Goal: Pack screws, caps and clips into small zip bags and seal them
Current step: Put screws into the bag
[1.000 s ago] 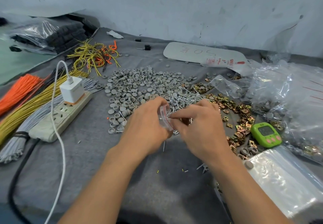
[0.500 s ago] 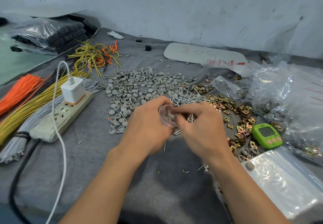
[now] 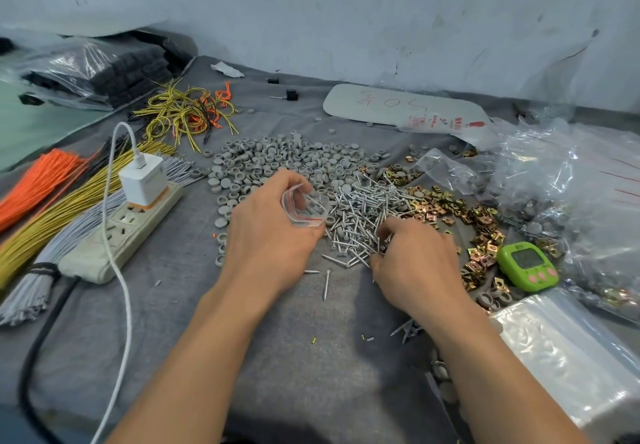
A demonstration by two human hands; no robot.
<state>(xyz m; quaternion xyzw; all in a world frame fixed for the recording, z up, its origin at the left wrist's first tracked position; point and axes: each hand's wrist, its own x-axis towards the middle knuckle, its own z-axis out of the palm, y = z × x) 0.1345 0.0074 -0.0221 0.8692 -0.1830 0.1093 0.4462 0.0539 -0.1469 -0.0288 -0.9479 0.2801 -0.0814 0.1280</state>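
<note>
At the middle of the grey-covered desk [image 3: 311, 357], the left hand [image 3: 270, 236] holds a small clear zip bag [image 3: 304, 206] with a red seal line, its fingers curled round the bag and its mouth turned to the right, just beside the heap of silver screws [image 3: 367, 211]. The right hand [image 3: 415, 260] lies palm down at the near right edge of that heap, its fingers curled down among the screws; I cannot tell whether it has any in its grasp. The grey caps [image 3: 284, 163] are spread beyond the left hand, and the brass-coloured clips [image 3: 450, 208] run along the right of the screws. A green timer [image 3: 526, 265] sits near the clips, right of the right hand. To the left lies a power strip [image 3: 128, 232] with a white charger [image 3: 143, 180] plugged in, and a stack of flat clear bags [image 3: 568, 357] lies at the near right.
</note>
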